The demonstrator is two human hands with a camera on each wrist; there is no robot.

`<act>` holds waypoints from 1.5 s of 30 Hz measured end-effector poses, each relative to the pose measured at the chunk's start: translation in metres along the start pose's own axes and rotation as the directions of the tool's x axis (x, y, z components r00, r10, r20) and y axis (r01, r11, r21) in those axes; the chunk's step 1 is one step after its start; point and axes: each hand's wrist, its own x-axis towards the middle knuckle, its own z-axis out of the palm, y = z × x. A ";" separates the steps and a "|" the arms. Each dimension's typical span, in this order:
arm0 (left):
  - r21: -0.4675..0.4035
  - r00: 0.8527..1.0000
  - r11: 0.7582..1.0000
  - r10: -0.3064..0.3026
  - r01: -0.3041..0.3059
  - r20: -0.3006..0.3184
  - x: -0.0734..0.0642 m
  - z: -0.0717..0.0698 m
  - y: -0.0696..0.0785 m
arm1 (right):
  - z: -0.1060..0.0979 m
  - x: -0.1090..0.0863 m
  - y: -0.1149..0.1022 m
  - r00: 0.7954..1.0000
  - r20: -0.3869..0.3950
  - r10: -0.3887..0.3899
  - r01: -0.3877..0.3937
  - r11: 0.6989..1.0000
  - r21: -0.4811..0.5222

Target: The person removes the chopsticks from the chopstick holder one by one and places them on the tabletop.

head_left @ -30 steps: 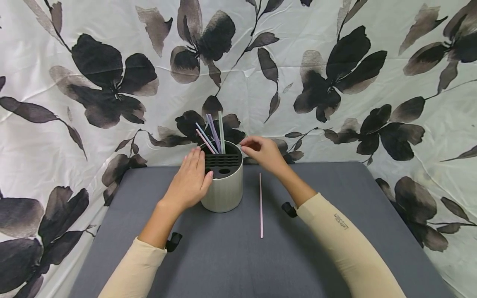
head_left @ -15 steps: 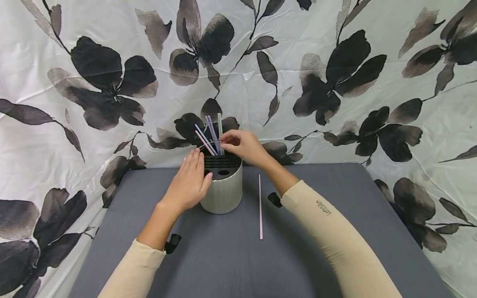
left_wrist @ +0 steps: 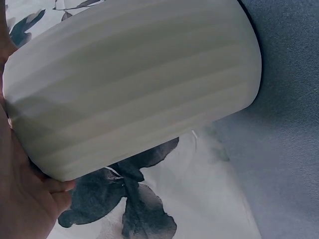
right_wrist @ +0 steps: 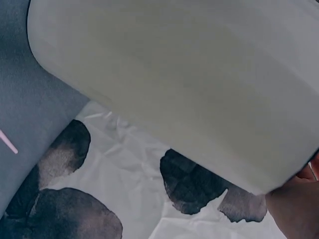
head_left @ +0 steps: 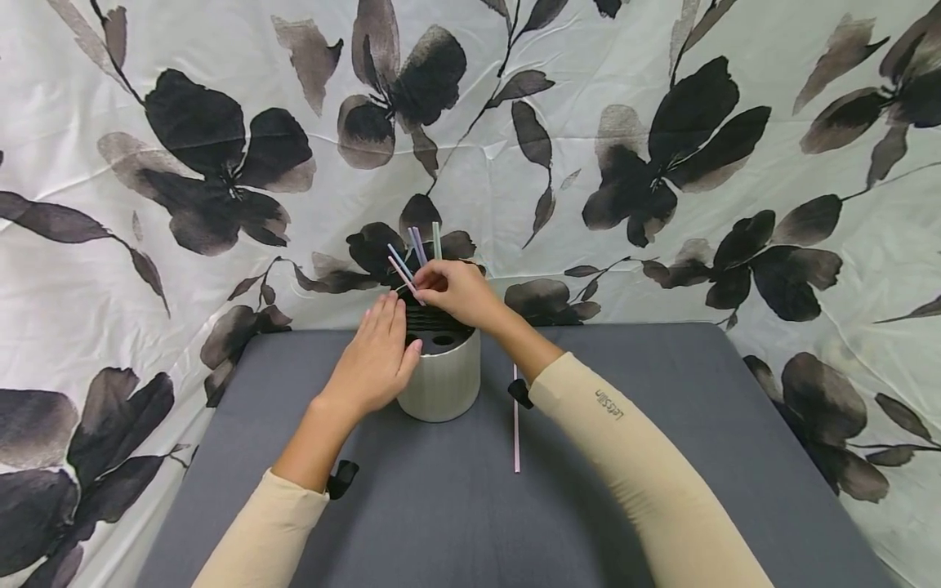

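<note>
A pale ribbed organizer cup [head_left: 439, 388] with a black divided top stands near the table's back edge. My left hand [head_left: 365, 363] rests along its left side with straight fingers. Several straws lean in its back section: a pink straw [head_left: 399, 270], a blue straw [head_left: 397, 256], purple ones and a green straw [head_left: 437, 237]. My right hand [head_left: 461, 294] is over the cup, its thumb and forefinger pinching the pink straw low down. Both wrist views are mostly filled by the cup's wall [left_wrist: 139, 89], which hides the right fingertips.
Another pink straw [head_left: 517, 441] lies on the grey table [head_left: 441, 514] right of the cup, partly behind the right wrist's black strap [head_left: 519, 394]. A white floral cloth [head_left: 544, 49] hangs behind the table.
My right hand has moved left from the cup's right rim, past the green and purple straws, to the pink straw. My left hand has stayed in place.
</note>
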 end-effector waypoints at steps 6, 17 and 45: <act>0.011 1.000 1.000 0.015 -0.015 -0.003 -0.001 0.002 0.001 | 0.007 -0.001 -0.001 1.000 -0.025 0.011 -0.012 0.999 -0.043; 0.005 1.000 1.000 -0.001 0.001 -0.015 -0.009 0.002 0.004 | -0.006 -0.013 -0.012 0.992 -0.115 -0.056 0.056 0.998 -0.002; 0.019 0.998 0.998 -0.057 0.057 -0.003 -0.028 0.004 0.025 | -0.103 -0.047 -0.033 0.902 -0.430 -0.037 0.248 0.859 0.447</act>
